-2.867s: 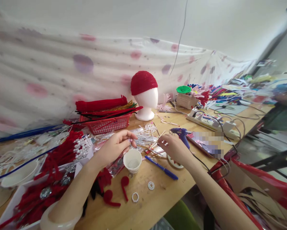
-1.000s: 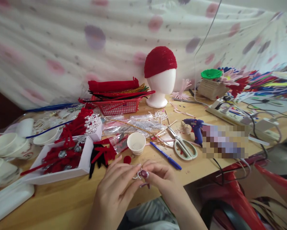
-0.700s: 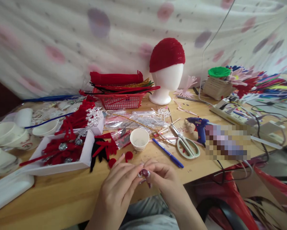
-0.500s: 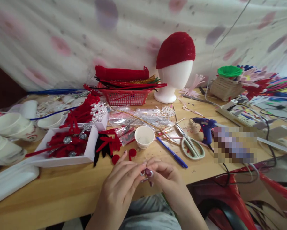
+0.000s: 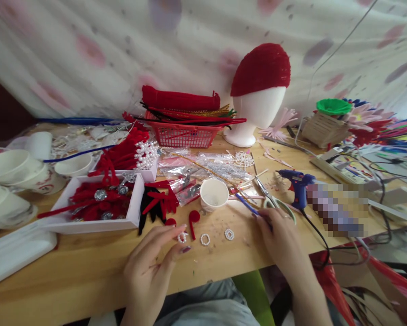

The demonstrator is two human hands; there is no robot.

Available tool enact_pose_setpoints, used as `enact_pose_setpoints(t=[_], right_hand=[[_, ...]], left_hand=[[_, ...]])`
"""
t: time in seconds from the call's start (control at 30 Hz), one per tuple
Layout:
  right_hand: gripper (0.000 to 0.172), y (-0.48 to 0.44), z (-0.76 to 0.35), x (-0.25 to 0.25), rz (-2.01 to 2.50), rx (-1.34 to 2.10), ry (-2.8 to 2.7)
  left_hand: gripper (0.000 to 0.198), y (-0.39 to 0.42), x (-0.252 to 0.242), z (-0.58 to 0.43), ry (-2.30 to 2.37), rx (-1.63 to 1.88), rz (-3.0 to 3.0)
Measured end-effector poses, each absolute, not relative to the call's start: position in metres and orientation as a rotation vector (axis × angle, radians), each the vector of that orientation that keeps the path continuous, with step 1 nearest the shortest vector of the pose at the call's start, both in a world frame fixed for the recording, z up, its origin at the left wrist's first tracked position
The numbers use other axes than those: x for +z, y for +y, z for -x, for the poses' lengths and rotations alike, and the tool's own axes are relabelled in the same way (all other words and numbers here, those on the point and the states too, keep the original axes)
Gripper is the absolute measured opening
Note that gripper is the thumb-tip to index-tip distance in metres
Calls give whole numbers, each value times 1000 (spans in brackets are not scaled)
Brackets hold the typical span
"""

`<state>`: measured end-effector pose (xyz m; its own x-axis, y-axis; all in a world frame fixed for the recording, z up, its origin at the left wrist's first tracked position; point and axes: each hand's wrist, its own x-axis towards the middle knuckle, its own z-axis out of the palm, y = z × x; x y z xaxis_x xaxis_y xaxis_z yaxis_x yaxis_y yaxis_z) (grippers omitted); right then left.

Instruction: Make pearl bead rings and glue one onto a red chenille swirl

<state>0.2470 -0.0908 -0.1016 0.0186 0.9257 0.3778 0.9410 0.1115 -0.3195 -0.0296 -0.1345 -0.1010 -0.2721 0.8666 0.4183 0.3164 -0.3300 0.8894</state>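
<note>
Two small white bead rings, one in the middle [image 5: 205, 239] and one to the right [image 5: 229, 234], lie flat on the wooden table. A third bead ring [image 5: 182, 237] sits between the index fingertip and thumb of my left hand [image 5: 152, 262]. That hand's index finger touches the ring, while the thumb stands apart from it. My right hand [image 5: 280, 233] has its fingers closed on the lower part of a blue pen [image 5: 246, 204]. Partly behind this hand lie scissors [image 5: 284, 208] with pale handles. A white paper cup [image 5: 214, 194] stands between the hands, farther back.
Red curled pieces [image 5: 194, 219] and a white box [image 5: 130, 219] of red fuzzy pieces are at left. A blue glue gun [image 5: 298, 183] stands at right with its cord trailing. Behind are a red basket [image 5: 186, 136] and a white mannequin head [image 5: 257, 108] wearing a red cap.
My hands were together over a small shiny piece and have parted. The left moved left beside a bead ring; the right reached right and took hold of the blue pen. Bead rings now show.
</note>
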Motion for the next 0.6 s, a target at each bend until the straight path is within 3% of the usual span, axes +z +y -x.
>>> enact_pose_setpoints(t=[0.23, 0.37, 0.6], right_hand=[[10, -144, -231, -60, 1433, 462, -1968], [7, -147, -206, -60, 1356, 560, -1956], [6, -141, -206, -69, 1277, 629, -1943]], left_hand=[[17, -137, -86, 3, 1369, 1622, -1335], [37, -138, -81, -11, 1187, 1490, -981], [34, -135, -82, -17, 1121, 1462, -939]])
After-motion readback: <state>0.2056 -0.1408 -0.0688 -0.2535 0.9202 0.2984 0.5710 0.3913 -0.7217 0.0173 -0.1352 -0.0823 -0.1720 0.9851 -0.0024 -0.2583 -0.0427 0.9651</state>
